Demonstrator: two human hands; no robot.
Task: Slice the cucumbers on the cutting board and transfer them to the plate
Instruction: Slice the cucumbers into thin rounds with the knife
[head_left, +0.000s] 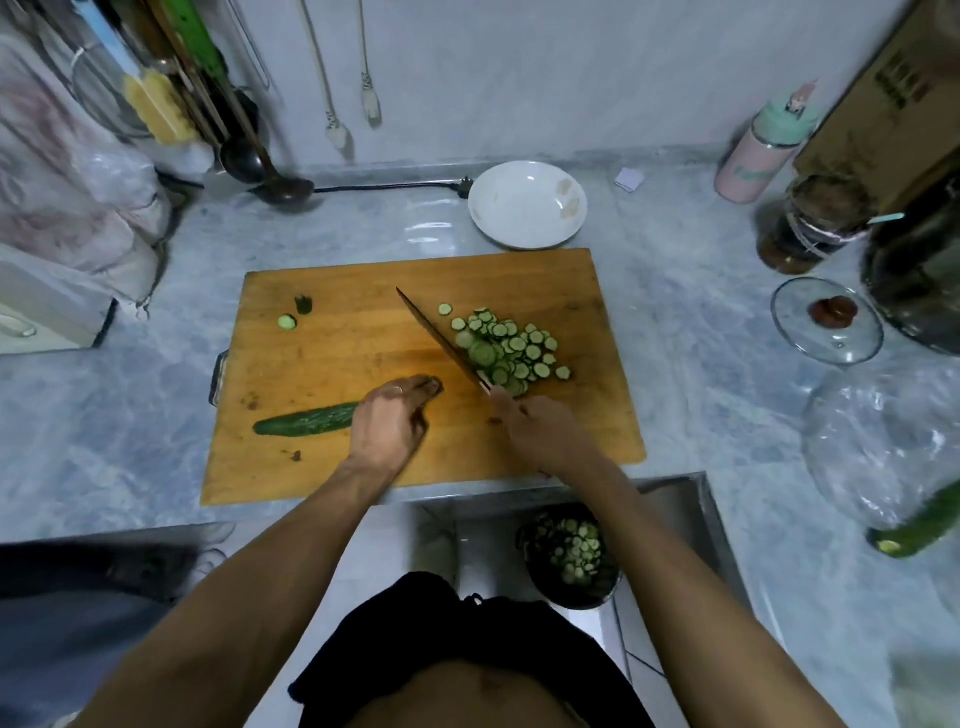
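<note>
Head view: left hand (390, 421) gripping half-cut cucumber (306, 420), right hand (540, 428) grasping knife (441, 338), slices (506, 351) piled, plate (527, 203) bare.

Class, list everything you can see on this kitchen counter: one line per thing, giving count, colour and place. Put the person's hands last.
wooden cutting board: one, orange-brown, centre of counter
whole cucumber: one, dark green, board's near left, under left hand
pile of cucumber slices: many, green-rimmed, board's right
cucumber end pieces: two, green, board's far left
kitchen knife: one, dark blade, beside the pile
round white plate: one, behind board
glass pot lid: one, clear, right
pink bottle with mint cap: one, far right
dark ladle: one, far left
dark bowl of slices: one, below counter
left hand: on cucumber
right hand: grips knife
</note>
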